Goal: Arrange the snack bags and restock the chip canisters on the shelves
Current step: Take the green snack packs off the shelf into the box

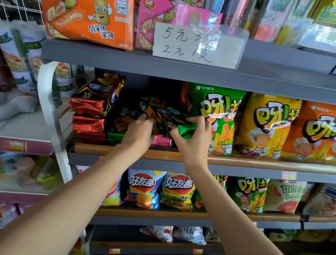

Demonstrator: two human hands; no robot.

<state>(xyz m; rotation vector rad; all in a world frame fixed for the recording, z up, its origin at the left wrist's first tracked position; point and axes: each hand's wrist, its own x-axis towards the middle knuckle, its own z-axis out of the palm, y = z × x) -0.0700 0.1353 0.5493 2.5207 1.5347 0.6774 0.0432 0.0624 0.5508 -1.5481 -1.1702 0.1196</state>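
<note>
Shelving fills the frame, and the grey middle shelf at centre is where I am working; its lip is low, so anything I nudge forward could slide off onto the rows below; right of centre stand the big upright snack bags, green, yellow and orange, packed edge to edge, and my right wrist sits just against the green one, so a careless push there could tip it or crease its front; left of centre a stack of red foil packs leans with a dark pack tilted on top, which I judge could topple if I shove sideways; between them lies the dark green snack bag, held above the shelf at centre frame; my left hand grips its left part, fingers curled into the foil, and my right hand pinches the shiny green end; foil is slick and I am crumpling it, so squeezing harder could crush the chips or burst the seam, while easing off could let it slip; a pink pack below may get dragged out; I see no chip canisters clearly enough to name here.
</note>
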